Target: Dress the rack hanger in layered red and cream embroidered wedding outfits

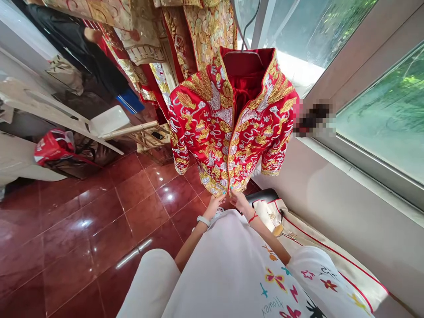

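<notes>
A red jacket (228,128) with dense gold and silver embroidery hangs on a hanger (241,57) in front of the window. My left hand (213,206) and my right hand (240,202) meet at its lower front edge. Both sets of fingers pinch the hem on either side of the centre opening. A white band circles my left wrist, and a red cord circles my right. The jacket's red lining shows at the open collar.
Embroidered red-and-gold garments (198,35) hang behind the jacket. A glazed red tile floor (82,229) spreads left, with a white chair (109,121), wooden rack (149,137) and red bag (54,146) beyond. A white, red-trimmed cloth (298,229) lies right, below the window (380,119).
</notes>
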{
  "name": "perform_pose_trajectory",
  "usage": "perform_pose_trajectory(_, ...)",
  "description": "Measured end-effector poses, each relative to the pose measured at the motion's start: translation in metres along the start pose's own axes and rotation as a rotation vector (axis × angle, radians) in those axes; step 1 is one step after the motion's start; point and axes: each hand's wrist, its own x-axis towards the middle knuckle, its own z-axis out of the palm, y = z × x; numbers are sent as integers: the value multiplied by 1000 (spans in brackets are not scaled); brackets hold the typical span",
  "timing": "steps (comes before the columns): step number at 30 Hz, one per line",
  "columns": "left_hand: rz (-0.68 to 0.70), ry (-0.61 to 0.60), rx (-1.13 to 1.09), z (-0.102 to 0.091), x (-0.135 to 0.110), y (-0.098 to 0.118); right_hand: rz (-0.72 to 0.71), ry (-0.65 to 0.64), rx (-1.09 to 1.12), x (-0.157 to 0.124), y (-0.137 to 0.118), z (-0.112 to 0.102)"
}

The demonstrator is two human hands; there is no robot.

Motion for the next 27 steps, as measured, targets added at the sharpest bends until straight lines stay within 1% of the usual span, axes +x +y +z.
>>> perform_pose_trajectory(2, -5, -21, -97, -1, 0, 1, -39, 89, -62, -3, -3, -11)
perform_pose_trajectory(4, -5, -60, -142, -1, 0, 3, -98, 129, -134, -10, -5, -16)
perform_pose_trajectory(6, -3, -92, -130, -1, -1, 5, -156, 97, -206, -17, -6, -13)
perform_pose_trajectory(7, 6, -100, -114, -1, -2, 6, -202, 68, -288, -21, -7, -9)
perform_pose_trajectory(9, 36, -96, -79, -1, -4, 8, -324, 36, -581, -27, -10, 2)
perform_pose_trajectory(11, 53, -76, -49, -1, -6, 8, -436, 53, -968, -31, -15, 12)
perform_pose_trajectory(12, 54, -65, -38, -2, -6, 8, -467, 71, -1134, -31, -17, 16)
perform_pose_trajectory(13, 49, -58, -32, -2, -6, 8, -475, 85, -1247, -31, -18, 20)
perform_pose_trajectory(15, 29, -53, -27, -4, -7, 7, -467, 88, -1364, -30, -21, 25)
perform_pose_trajectory(17, 5, -61, -31, -6, -8, 6, -442, 85, -1351, -27, -21, 26)
perform_pose_trajectory(18, -6, -67, -36, -7, -8, 6, -421, 77, -1283, -25, -21, 26)
perform_pose_trajectory(20, -25, -62, -49, -9, -8, 7, -368, 27, -1076, -20, -22, 23)
perform_pose_trajectory(22, -46, -51, -56, -12, -8, 7, -326, -66, -889, -16, -25, 18)
perform_pose_trajectory(25, -99, -66, -58, -16, -5, 7, -281, -238, -753, -14, -32, 7)
perform_pose_trajectory(27, -124, -88, -62, -18, -3, 6, -220, -342, -648, -15, -35, 0)
